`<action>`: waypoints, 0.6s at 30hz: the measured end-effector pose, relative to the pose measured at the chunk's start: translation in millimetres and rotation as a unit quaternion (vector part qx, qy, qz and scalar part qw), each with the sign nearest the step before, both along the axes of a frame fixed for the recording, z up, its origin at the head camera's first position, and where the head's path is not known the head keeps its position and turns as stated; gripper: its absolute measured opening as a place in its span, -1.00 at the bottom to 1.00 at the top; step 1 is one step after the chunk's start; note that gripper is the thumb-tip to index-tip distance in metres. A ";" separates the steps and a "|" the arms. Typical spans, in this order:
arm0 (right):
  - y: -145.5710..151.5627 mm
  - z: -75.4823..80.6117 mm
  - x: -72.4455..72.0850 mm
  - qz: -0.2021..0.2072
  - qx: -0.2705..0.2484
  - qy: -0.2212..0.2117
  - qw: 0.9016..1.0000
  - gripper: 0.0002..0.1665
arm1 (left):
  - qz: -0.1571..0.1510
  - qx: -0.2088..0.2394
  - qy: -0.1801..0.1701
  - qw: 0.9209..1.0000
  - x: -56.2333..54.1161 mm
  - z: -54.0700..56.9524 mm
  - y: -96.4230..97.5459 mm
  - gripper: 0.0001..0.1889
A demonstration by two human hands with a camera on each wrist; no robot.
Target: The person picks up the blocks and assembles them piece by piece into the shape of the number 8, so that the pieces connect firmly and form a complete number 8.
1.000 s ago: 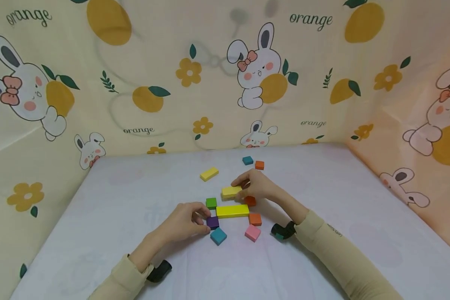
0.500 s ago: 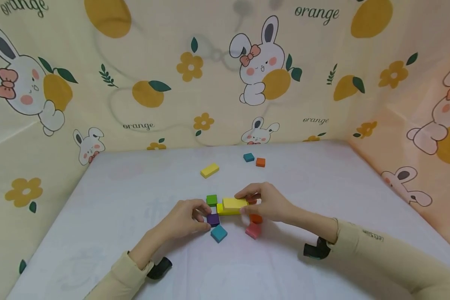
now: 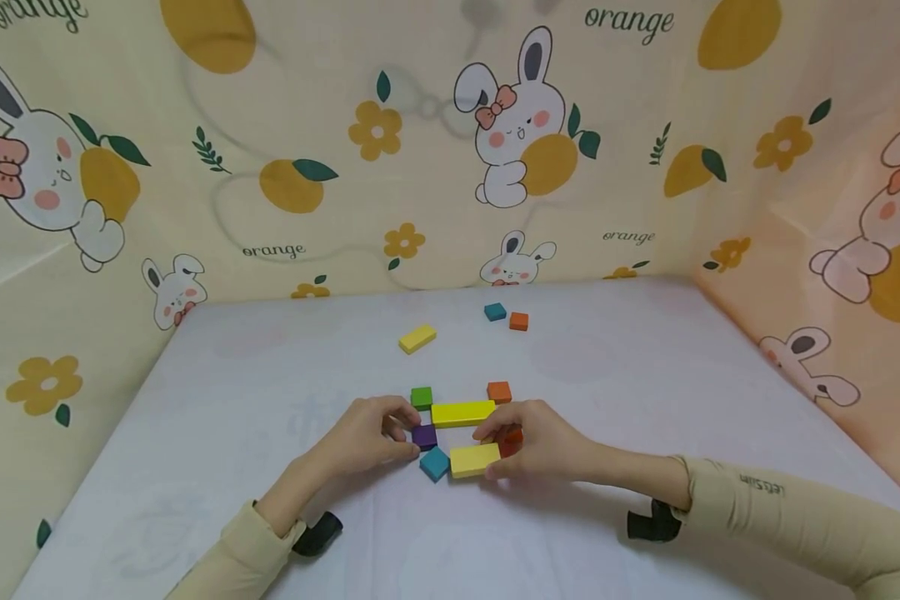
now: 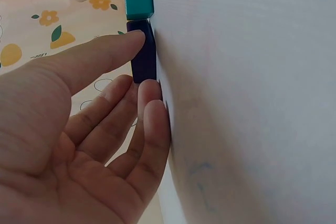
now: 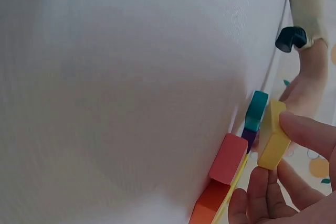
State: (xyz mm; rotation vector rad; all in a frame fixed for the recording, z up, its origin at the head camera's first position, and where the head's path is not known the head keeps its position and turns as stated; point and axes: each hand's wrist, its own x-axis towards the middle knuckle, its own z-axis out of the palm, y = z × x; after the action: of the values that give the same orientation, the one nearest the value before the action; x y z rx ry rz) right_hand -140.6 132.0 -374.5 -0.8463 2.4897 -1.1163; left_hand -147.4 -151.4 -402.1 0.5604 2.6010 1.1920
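My right hand (image 3: 540, 440) pinches a pale yellow rectangular block (image 3: 472, 461) between thumb and fingers. In the right wrist view that yellow block (image 5: 272, 136) appears raised off the table. My left hand (image 3: 367, 433) holds a small purple block (image 3: 423, 437), its thumb and fingertips against it; the left wrist view has the thumb on the purple block (image 4: 143, 59). A teal block (image 3: 435, 464) adjoins the purple one. Behind lies a long bright yellow block (image 3: 461, 414), with a green block (image 3: 421, 397) and an orange block (image 3: 499, 391) at its far corners.
A pink-red block (image 5: 229, 158) and another orange block (image 5: 210, 203) show in the right wrist view; the head view mostly hides them. Farther back lie a yellow block (image 3: 417, 338), a blue block (image 3: 495, 312) and an orange block (image 3: 519, 322). Patterned cloth walls surround the white table (image 3: 307, 350).
My right hand has brought the pale yellow block toward me, over the long yellow block to its near side, now beside the teal block. The left hand has stayed at the purple block.
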 end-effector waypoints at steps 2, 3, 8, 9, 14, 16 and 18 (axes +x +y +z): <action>-0.3 -0.5 1.1 0.001 -0.002 0.002 1.000 -0.54 | 0.002 -0.001 0.000 1.000 0.0 0.0 0.2 -0.67; -0.4 -0.8 1.4 0.002 -0.003 0.003 1.000 -0.55 | 0.002 -0.001 0.001 1.000 0.1 0.1 0.3 -0.67; -0.5 -3.0 1.7 0.015 0.003 0.024 1.000 -0.56 | 0.000 0.002 0.005 1.000 -0.1 0.6 0.0 -0.67; -0.6 -3.3 2.0 0.018 0.006 0.028 0.999 -0.56 | -0.001 0.004 0.006 1.000 -0.1 0.6 -0.2 -0.67; -1.1 -3.1 3.9 0.036 0.010 0.035 0.999 -0.57 | -0.006 0.007 0.008 1.000 -0.2 0.0 -0.4 -0.68; -1.4 -3.0 4.5 0.041 0.011 0.033 0.999 -0.58 | -0.005 0.007 0.006 1.000 -0.1 -0.1 -0.3 -0.68; -1.6 -3.2 5.1 0.043 0.013 0.031 0.999 -0.60 | -0.005 0.006 0.005 1.000 -0.1 -0.1 -0.2 -0.68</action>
State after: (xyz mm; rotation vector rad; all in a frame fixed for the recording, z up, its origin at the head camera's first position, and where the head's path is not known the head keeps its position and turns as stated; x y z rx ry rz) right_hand -135.5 130.4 -377.7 -0.9848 2.4863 -1.0424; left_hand -147.4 -151.5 -402.3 0.5835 2.5984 1.2062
